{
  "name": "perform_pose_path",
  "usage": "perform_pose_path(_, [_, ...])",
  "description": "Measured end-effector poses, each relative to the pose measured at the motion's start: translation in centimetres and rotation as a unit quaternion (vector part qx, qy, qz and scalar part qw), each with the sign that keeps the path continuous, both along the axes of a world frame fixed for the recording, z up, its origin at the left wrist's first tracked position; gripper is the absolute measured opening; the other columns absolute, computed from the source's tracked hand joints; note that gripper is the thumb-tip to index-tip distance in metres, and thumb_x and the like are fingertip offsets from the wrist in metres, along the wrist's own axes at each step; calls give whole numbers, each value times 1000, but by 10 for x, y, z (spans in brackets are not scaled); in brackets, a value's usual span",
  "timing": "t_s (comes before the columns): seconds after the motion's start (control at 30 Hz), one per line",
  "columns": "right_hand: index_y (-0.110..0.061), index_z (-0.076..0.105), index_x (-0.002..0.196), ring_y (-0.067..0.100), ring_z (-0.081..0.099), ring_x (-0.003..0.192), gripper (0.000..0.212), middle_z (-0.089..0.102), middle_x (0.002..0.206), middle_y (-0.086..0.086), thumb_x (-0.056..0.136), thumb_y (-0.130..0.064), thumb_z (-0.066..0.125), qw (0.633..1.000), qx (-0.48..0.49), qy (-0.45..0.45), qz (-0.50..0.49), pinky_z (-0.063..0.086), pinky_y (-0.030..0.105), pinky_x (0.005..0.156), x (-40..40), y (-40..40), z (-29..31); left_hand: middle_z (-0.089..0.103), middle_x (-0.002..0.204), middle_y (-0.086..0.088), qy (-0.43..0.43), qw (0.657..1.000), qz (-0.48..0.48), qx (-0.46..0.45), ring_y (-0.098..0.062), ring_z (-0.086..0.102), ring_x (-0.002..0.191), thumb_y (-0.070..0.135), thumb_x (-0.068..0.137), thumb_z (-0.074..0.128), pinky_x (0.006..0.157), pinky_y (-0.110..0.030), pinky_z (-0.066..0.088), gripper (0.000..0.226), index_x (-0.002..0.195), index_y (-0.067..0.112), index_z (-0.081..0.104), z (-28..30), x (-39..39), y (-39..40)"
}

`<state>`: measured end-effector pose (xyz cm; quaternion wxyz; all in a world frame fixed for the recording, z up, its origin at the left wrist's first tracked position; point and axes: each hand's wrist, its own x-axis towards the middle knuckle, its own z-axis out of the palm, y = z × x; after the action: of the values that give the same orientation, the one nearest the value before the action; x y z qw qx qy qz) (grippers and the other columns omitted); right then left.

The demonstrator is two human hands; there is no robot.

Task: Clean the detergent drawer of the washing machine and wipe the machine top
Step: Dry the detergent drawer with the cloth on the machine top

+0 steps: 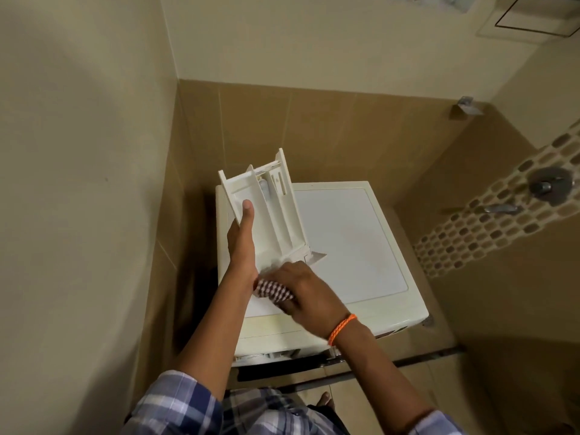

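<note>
Nearest the camera are the plaid sleeves [175, 403] of the person, both forearms reaching forward and up over the washing machine. The right forearm crosses in from the lower right, with an orange braided band [342, 328] round the wrist. The right hand [309, 295] is turned knuckles up, its fingers curled down round a checked cloth [273, 290], which is bunched against the near end of the detergent drawer [276, 211]; the grip of this hand is clamped on the cloth.

The left forearm rises steeply from the lower left. The left hand [243, 243] holds the drawer from its left side, thumb laid straight up along the inside of the left compartment, the other fingers hidden behind the drawer wall; this grip is closed on the drawer.

The drawer is out of the machine and held above the left part of the machine top [351, 240], tilted, its long axis running from the hands up and away toward the back wall. Its open compartments face the camera, and the near end sits low at the cloth.

The white top lies beneath and to the right. Beyond it stand tan wall tiles [314, 130], and at the far right a mosaic strip with a metal tap [549, 183].
</note>
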<state>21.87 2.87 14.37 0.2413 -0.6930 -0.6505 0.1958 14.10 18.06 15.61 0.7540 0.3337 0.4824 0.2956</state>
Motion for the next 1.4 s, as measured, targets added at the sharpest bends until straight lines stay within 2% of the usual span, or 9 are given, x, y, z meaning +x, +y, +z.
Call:
perform_pose_path(0.1, [-32, 60, 122, 24, 68, 83, 33, 71, 94, -3, 92, -30, 73, 984, -18, 63, -168, 61, 46, 69, 37, 8, 6, 71, 131, 2, -6, 1000, 15, -8, -28, 67, 120, 95, 61, 67, 104, -55, 55, 95, 138, 40, 59, -3, -5, 3])
perform_pose_path(0.2, [-16, 56, 102, 30, 60, 80, 16, 65, 83, 4, 99, -28, 67, 924, 21, -118, -362, 50, 38, 56, 51, 18, 8, 72, 127, 4, -20, 999, 17, -26, -26, 68, 117, 90, 76, 62, 100, -49, 57, 78, 136, 39, 60, 3, -2, 1])
perform_pose_path(0.37, [-10, 63, 91, 33, 59, 82, 22, 63, 84, 12, 71, -7, 73, 948, 31, -251, -194, 51, 41, 63, -24, 26, 3, 69, 121, 8, -4, 1000, 5, 14, -16, 68, 108, 73, 95, 56, 89, -36, 57, 54, 132, 34, 57, 4, 13, -10])
perform_pose_path(0.57, [-17, 63, 97, 29, 61, 92, 15, 66, 91, 4, 91, -29, 70, 959, -20, -176, -222, 50, 37, 59, 21, 20, 1, 77, 124, -2, -30, 999, -17, -16, -31, 74, 114, 98, 56, 68, 99, -58, 60, 101, 136, 36, 64, -15, 0, -5])
perform_pose_path(0.67, [-15, 68, 98, 31, 62, 88, 19, 69, 88, 7, 97, -33, 66, 938, -35, -159, -306, 47, 34, 61, 40, 28, 4, 78, 118, -1, -23, 999, -28, 1, -29, 75, 111, 92, 73, 63, 96, -55, 62, 81, 133, 38, 64, -7, 4, -7])
perform_pose_path(0.83, [-20, 62, 100, 26, 58, 95, 15, 64, 92, 1, 88, -26, 69, 979, -29, -105, -173, 51, 39, 63, -16, 25, -1, 64, 105, 14, 28, 999, -10, 26, -9, 64, 96, 68, 98, 56, 72, -28, 53, 42, 126, 36, 52, -1, 14, -7])
perform_pose_path(1.0, [-36, 60, 112, 15, 68, 86, 34, 72, 91, -11, 86, -53, 73, 945, 3, 70, -319, 60, 40, 69, 1, 27, 8, 76, 122, -5, -39, 999, -29, -18, -29, 76, 110, 77, 79, 73, 89, -52, 65, 74, 136, 31, 58, -13, 8, -4])
perform_pose_path(1.23, [-26, 72, 89, 20, 63, 81, 22, 65, 74, -8, 89, -48, 73, 970, -56, -75, -226, 46, 32, 60, 25, 48, 37, 71, 136, -14, -110, 978, -178, 6, -32, 69, 126, 69, 83, 76, 105, -53, 58, 79, 146, 24, 57, -9, 13, -11])
perform_pose_path(1.4, [-19, 82, 104, 17, 77, 91, 20, 81, 95, -4, 93, -36, 79, 973, -64, 164, -148, 61, 39, 86, 67, 29, 49, 71, 133, -8, -53, 968, -229, 87, -26, 66, 128, 71, 100, 48, 99, -53, 60, 60, 123, 19, 69, -9, 0, 9])
